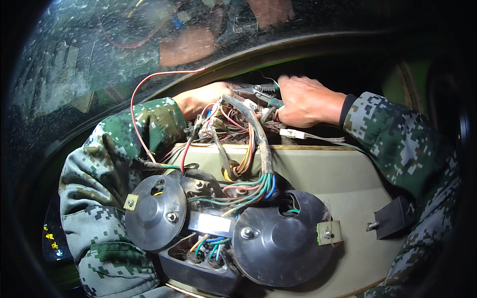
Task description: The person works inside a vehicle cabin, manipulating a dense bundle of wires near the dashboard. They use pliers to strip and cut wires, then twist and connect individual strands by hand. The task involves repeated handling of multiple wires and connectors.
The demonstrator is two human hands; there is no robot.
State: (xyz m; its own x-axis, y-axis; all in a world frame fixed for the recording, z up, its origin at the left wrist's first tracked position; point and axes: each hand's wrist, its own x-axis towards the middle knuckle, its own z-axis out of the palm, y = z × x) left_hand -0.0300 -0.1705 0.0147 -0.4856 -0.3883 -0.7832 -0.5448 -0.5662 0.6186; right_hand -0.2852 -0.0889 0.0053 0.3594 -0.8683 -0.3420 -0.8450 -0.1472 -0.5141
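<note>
Right hand (308,102) clamped on pliers (258,91), jaws pointing toward left hand (208,99); left hand's grip indiscernible, wire bundle (258,144) just below.

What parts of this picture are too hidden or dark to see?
- Left hand, head view: fingertips hidden behind the wire bundle.
- Pliers, head view: the right hand covers the handles; the tips are too small to tell what they grip.
- Opening behind the hands: too dark.
- Picture edges: black rim cuts off both elbows.

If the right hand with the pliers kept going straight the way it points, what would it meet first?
Probably the left hand: the right hand points its pliers leftward over the wire bundle toward it. Depth is unclear.
</note>
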